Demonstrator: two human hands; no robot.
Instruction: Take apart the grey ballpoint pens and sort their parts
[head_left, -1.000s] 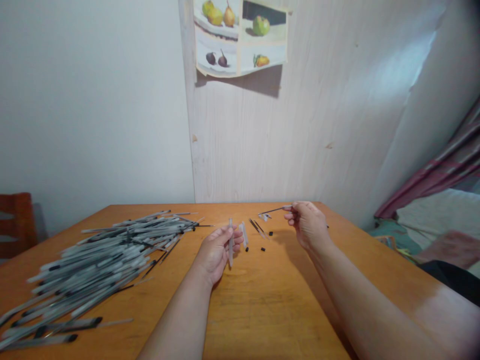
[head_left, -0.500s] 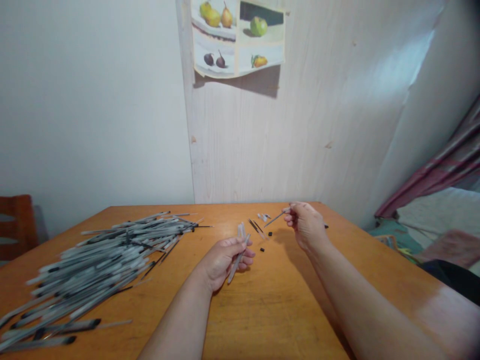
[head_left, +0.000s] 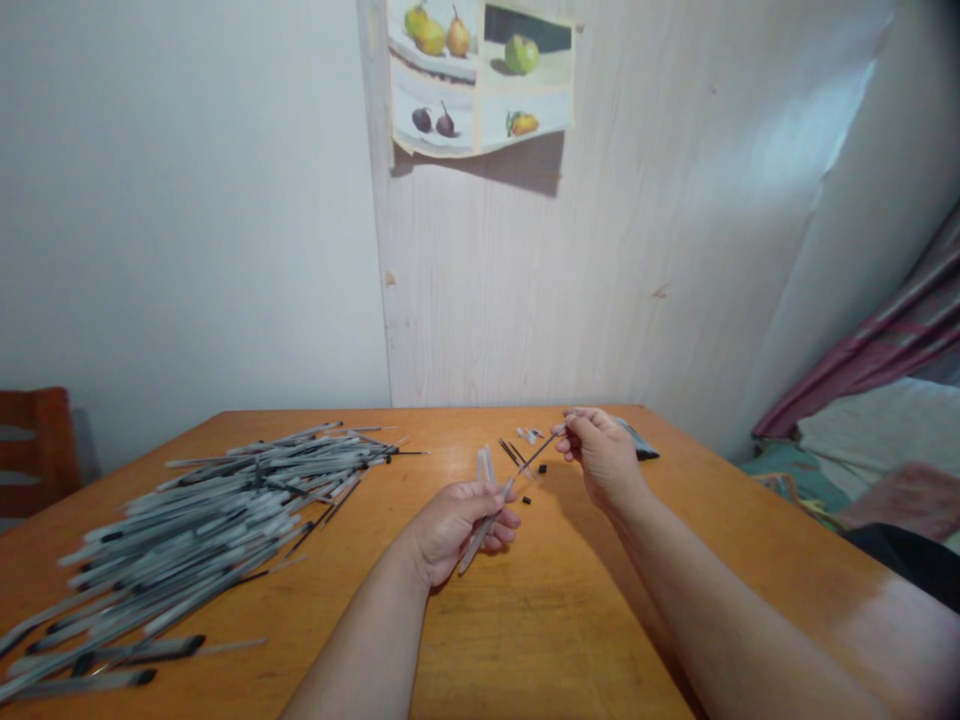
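Observation:
My left hand [head_left: 465, 525] is closed around a few translucent pen barrels. One barrel [head_left: 475, 548] slants across the fingers, and others [head_left: 484, 464] stick up behind the thumb. Between its thumb and fingertips my right hand [head_left: 606, 458] pinches a thin dark pen refill [head_left: 537, 457] near a pale end piece. The refill's lower end meets the upper end of the slanted barrel; whether it is inside, I cannot tell. Just beyond my left hand lie small black caps [head_left: 526, 500], some thin dark refills [head_left: 511, 452] and small white pieces [head_left: 531, 436].
A large heap of pens and barrels [head_left: 217, 525] covers the left side of the wooden table [head_left: 540, 640]. Behind my right hand lies a dark packet [head_left: 639, 440]. A wall [head_left: 510, 300] with a fruit print [head_left: 480, 80] rises beyond the table's far edge.
My right hand has moved left and slightly down, bringing the refill to the barrel in my left hand. More of the dark packet shows behind it. The view has shifted slightly.

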